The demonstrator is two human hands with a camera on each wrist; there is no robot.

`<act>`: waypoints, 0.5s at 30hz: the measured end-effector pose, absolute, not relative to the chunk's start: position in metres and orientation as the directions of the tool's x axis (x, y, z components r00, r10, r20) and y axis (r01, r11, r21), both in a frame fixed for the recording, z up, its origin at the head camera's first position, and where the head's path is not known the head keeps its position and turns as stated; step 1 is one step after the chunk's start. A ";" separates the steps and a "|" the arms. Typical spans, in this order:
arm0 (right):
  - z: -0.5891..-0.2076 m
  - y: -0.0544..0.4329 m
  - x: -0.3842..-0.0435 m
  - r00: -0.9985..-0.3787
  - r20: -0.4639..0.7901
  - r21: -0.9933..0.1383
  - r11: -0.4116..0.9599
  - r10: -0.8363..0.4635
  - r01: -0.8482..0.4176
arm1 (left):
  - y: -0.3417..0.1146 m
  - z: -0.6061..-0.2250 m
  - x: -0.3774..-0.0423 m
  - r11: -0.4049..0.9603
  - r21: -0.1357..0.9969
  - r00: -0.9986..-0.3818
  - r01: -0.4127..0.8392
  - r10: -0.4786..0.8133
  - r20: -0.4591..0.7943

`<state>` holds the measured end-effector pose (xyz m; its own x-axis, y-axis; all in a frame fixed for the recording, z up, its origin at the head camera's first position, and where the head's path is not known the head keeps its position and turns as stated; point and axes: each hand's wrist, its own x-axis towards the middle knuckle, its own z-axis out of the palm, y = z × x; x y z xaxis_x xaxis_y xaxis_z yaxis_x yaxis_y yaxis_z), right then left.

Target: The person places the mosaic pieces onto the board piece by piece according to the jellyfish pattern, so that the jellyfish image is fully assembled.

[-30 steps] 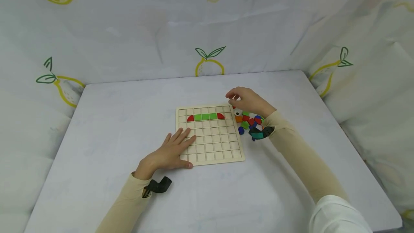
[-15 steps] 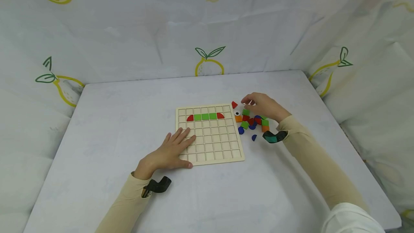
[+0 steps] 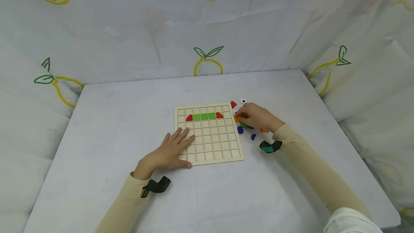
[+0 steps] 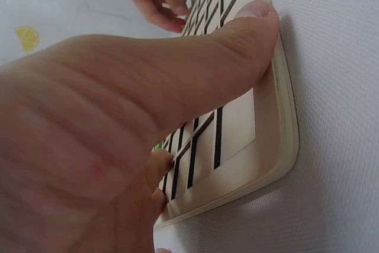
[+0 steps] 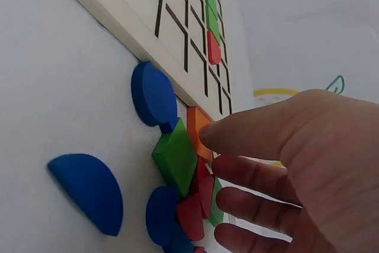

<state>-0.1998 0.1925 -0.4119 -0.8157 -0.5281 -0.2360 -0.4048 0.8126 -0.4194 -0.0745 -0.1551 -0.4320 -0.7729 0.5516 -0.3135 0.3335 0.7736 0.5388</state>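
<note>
My left hand (image 3: 168,154) rests with fingers spread on the near left part of a pale wooden grid board (image 3: 213,146). In the left wrist view its thumb (image 4: 249,34) lies across the board's corner. A row of green squares (image 3: 204,116) sits in the board between two red quarter-round pieces (image 3: 219,115). Beyond the board's right edge, my right hand (image 3: 257,116) reaches down into loose pieces. Its thumb presses an orange block (image 5: 198,125) beside the board, fingers curled in at the block; the index fingertip is hidden in the right wrist view.
By the right hand lie a green block (image 5: 176,158), a blue disc (image 5: 154,96), a blue half-round (image 5: 89,191) and several red pieces. A white eye disc (image 3: 243,101) and a red piece (image 3: 233,104) lie farther back. Printed white cloth surrounds the table (image 3: 123,118).
My right hand moved right from the board's back corner, left the white eye disc on the table, then came down left onto the orange block. My left hand stayed put.
</note>
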 end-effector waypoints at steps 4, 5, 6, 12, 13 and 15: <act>-0.415 0.190 -0.199 -0.825 -0.248 -0.376 0.835 -0.508 -0.401 | -0.156 -0.433 -0.074 0.770 0.542 -0.772 0.335 0.554 -0.310; -0.416 0.189 -0.199 -0.827 -0.248 -0.369 0.839 -0.504 -0.401 | -0.156 -0.433 -0.074 0.770 0.542 -0.772 0.336 0.554 -0.310; -0.416 0.189 -0.199 -0.830 -0.245 -0.361 0.842 -0.501 -0.402 | -0.156 -0.433 -0.074 0.771 0.541 -0.772 0.337 0.555 -0.310; -0.417 0.187 -0.200 -0.845 -0.222 -0.346 0.849 -0.486 -0.398 | -0.155 -0.432 -0.074 0.773 0.539 -0.775 0.335 0.551 -0.309; -0.417 0.187 -0.200 -0.849 -0.218 -0.339 0.853 -0.482 -0.397 | -0.155 -0.432 -0.074 0.773 0.539 -0.776 0.334 0.551 -0.309; -0.418 0.187 -0.199 -0.860 -0.210 -0.322 0.864 -0.464 -0.387 | -0.155 -0.431 -0.074 0.771 0.542 -0.776 0.335 0.552 -0.306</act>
